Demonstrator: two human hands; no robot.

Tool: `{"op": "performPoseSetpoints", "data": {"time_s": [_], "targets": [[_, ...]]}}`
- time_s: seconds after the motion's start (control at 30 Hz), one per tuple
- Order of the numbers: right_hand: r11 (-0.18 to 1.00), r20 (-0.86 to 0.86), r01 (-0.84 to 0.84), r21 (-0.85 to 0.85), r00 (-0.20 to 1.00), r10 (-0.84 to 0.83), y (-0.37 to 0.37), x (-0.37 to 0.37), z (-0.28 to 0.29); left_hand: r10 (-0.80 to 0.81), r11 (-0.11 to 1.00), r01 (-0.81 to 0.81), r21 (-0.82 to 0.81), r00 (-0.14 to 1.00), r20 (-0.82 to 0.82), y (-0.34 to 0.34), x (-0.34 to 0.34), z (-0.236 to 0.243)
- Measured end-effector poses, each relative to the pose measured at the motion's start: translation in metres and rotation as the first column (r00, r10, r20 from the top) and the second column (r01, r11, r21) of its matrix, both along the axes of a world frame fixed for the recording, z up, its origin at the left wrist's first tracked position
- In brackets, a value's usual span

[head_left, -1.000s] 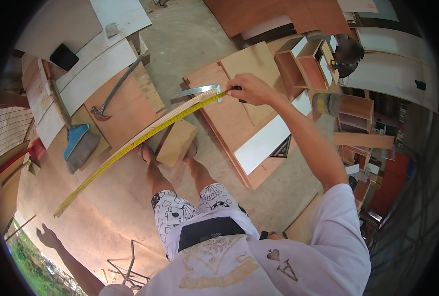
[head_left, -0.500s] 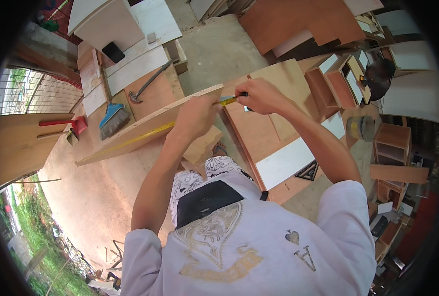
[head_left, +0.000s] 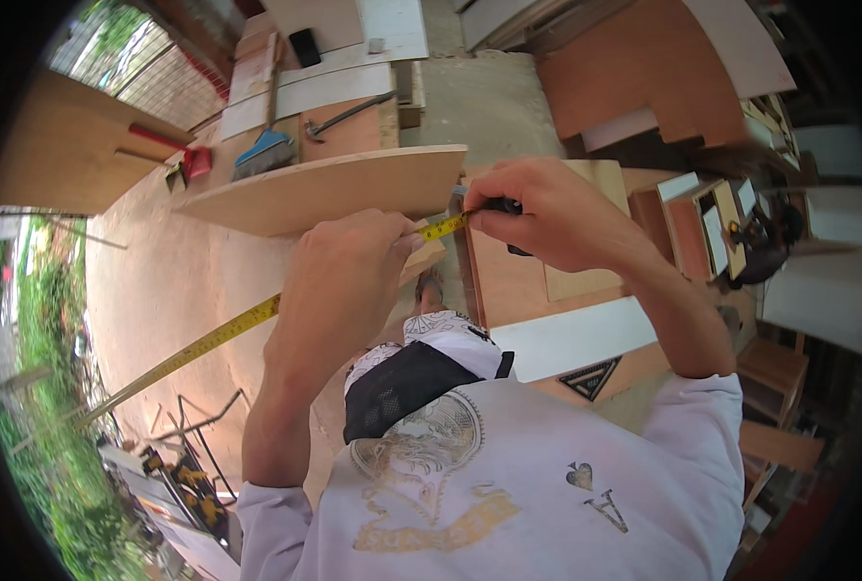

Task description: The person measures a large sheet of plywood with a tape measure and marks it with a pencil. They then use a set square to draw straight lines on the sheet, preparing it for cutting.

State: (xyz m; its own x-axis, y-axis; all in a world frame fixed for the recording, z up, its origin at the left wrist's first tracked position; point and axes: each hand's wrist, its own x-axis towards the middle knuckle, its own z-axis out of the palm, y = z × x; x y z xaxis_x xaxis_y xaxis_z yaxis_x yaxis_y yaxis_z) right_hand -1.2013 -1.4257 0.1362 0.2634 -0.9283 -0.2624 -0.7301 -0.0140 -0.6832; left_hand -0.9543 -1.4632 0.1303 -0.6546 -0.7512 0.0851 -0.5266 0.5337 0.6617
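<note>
My left hand (head_left: 346, 276) is closed on the yellow blade of a tape measure (head_left: 230, 326), which runs out past my wrist to the lower left. My right hand (head_left: 547, 215) is wrapped round the dark tape measure case (head_left: 501, 205), with a short stretch of blade between the two hands. Just beyond my left hand stands a long wooden board (head_left: 339, 192), apart from the tape. Under the hands, part of a smaller wood piece (head_left: 425, 259) shows near my foot.
On low panels at the back left lie a claw hammer (head_left: 344, 118) and a phone (head_left: 304, 46); a blue broom (head_left: 264, 155) and red dustpan (head_left: 197, 162) are nearby. A black triangular square (head_left: 588, 378) lies at right. Another person (head_left: 775, 242) works beside cabinets at far right.
The tape has come away from the board and swung toward me, its blade now pointing lower left. Both hands have moved nearer my body, and the view has turned.
</note>
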Motion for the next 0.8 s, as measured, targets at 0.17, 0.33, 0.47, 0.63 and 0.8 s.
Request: {"op": "performPoseSetpoints", "data": {"time_s": [0.17,0.33,0.47,0.63,0.8], "targets": [[0.959,-0.078,-0.248,-0.141,0.968,0.239,0.014,0.092,0.056,0.236,0.972,-0.236,-0.008,0.972,-0.002,0.068,0.094,0.043],[0.878,-0.133,-0.451,-0.160,0.891,0.434,0.055,0.205,0.087,0.464,0.883,-0.470,-0.023,0.878,-0.119,0.165,0.194,0.049],[0.761,-0.237,-0.609,-0.224,0.791,0.564,0.102,0.289,0.091,0.611,0.784,-0.621,0.007,0.769,-0.188,0.247,0.263,0.047],[0.692,-0.182,-0.670,-0.267,0.740,0.647,0.156,0.355,0.095,0.699,0.704,-0.710,-0.005,0.694,-0.172,0.326,0.316,0.052],[0.620,-0.184,-0.696,-0.363,0.705,0.685,0.186,0.378,0.095,0.712,0.688,-0.726,-0.009,0.677,-0.188,0.365,0.335,0.057]]}}
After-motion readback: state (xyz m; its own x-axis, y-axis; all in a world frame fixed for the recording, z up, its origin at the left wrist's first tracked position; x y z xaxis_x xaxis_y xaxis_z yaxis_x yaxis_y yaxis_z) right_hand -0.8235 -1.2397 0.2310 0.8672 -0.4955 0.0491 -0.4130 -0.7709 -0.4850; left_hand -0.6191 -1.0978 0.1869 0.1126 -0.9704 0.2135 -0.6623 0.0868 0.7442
